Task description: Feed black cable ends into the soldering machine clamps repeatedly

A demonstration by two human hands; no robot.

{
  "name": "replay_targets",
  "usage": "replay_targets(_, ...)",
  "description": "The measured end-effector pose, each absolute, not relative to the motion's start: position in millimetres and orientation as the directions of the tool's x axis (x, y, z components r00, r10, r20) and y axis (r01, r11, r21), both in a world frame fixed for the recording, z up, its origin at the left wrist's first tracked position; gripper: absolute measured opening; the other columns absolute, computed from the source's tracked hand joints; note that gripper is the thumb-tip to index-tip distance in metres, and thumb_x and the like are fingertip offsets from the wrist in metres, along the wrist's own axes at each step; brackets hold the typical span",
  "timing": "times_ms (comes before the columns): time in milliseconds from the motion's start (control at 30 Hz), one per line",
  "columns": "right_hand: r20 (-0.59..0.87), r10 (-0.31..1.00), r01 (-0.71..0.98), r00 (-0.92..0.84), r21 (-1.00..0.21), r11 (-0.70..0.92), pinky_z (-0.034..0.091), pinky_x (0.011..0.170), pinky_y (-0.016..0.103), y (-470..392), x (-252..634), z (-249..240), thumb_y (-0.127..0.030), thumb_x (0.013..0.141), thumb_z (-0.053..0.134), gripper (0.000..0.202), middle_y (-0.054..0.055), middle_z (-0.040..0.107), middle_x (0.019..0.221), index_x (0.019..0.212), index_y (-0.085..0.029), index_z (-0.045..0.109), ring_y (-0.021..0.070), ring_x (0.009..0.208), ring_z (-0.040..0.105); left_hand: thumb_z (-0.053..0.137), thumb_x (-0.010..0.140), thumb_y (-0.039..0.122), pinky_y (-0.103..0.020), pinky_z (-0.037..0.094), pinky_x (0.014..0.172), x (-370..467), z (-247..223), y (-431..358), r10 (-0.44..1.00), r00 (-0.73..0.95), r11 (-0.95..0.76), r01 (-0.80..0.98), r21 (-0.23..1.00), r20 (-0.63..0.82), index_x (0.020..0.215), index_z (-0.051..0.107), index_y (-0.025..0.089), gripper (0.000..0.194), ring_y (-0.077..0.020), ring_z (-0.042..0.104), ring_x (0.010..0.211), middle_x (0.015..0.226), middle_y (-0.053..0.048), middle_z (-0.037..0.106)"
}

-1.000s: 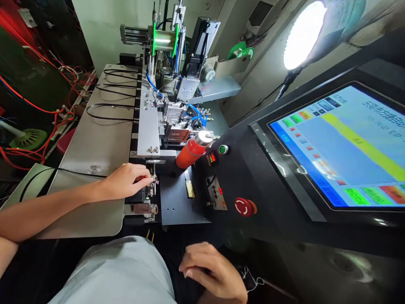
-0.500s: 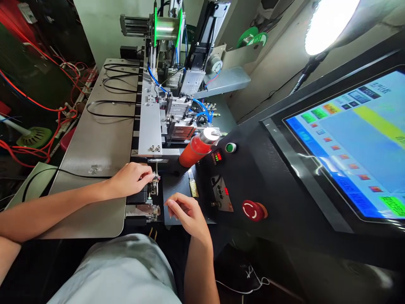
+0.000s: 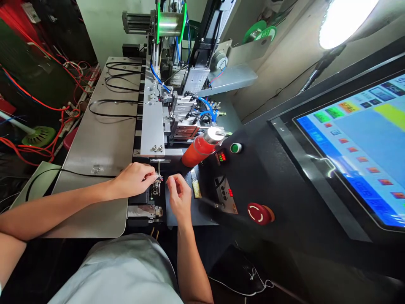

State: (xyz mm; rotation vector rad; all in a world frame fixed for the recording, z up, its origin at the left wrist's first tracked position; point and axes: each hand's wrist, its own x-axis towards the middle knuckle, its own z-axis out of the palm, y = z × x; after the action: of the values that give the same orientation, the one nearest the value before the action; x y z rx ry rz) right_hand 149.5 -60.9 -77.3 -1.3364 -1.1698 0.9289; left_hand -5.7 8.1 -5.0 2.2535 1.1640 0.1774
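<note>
My left hand (image 3: 137,179) rests over the plate's right edge with its fingertips pinched together. A thin black cable (image 3: 85,172) runs along the plate into this hand, and tiny coloured wire ends (image 3: 161,178) poke out past the fingertips. They sit at a small metal clamp fixture (image 3: 156,188). Just right of the wire ends, my right hand (image 3: 181,196) is raised, thumb and forefinger pressed together. Whatever lies between those fingers is too small to make out.
An orange bottle (image 3: 196,153) stands beyond my right hand. Looped black cables (image 3: 110,101) lie on the metal plate (image 3: 95,143). To the right are a red emergency stop button (image 3: 257,213), a green button (image 3: 236,147) and a touchscreen (image 3: 357,139). A solder-wire spool (image 3: 171,24) sits atop the machine.
My right hand has moved up and inward to the wire ends, and its fingers have drawn together. The left hand stays at the fixture. The whole view has shifted slightly.
</note>
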Motion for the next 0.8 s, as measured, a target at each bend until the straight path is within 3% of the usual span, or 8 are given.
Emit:
replay_targets(367,0.137,0.974,0.109,0.179,-0.987,0.119,0.028,0.056,0.025,-47,130,-78,-0.037,0.096,0.040,0.031,-0.005,0.031,0.064,0.069,-0.022,0.035,0.0101,0.060,0.032,0.049,0.091,0.024,-0.022,0.034,0.058,-7,-6,8,0.755,0.653,-0.544,0.680,0.492,-0.067,0.069,0.061,0.015,0.027,-0.0109,0.050,0.055,0.063,0.000,0.059)
replay_targets(500,0.145,0.969,0.072,0.199,-0.989,0.133,0.029,0.056,0.025,-46,127,-81,-0.038,0.096,0.038,0.032,-0.005,0.032,0.064,0.068,-0.023,0.035,0.0105,0.060,0.033,0.053,0.092,0.025,-0.023,0.040,0.060,-12,-11,2,0.753,0.653,-0.635,0.687,0.353,0.084,0.083,0.066,0.014,0.019,-0.0134,0.059,0.065,0.076,-0.003,0.064)
replay_targets(600,0.131,0.972,0.043,0.194,-0.991,0.125,0.029,0.056,0.025,-46,127,-80,-0.039,0.096,0.039,0.032,-0.005,0.032,0.064,0.068,-0.023,0.035,0.0105,0.060,0.032,0.049,0.095,0.023,-0.021,0.042,0.057,-19,-14,-4,0.668,0.705,-0.744,0.623,0.242,0.240,0.102,0.066,0.017,0.020,-0.0101,0.060,0.064,0.093,-0.004,0.065)
replay_targets(800,0.125,0.969,0.064,0.213,-0.991,0.113,0.029,0.056,0.025,-46,126,-79,-0.044,0.095,0.038,0.035,-0.005,0.031,0.063,0.067,-0.023,0.034,0.0107,0.059,0.032,0.041,0.096,0.013,-0.020,0.043,0.055,-26,-13,-5,0.456,0.828,-0.871,0.490,-0.026,0.327,0.104,0.066,0.020,0.028,-0.0088,0.062,0.068,0.094,0.001,0.069)
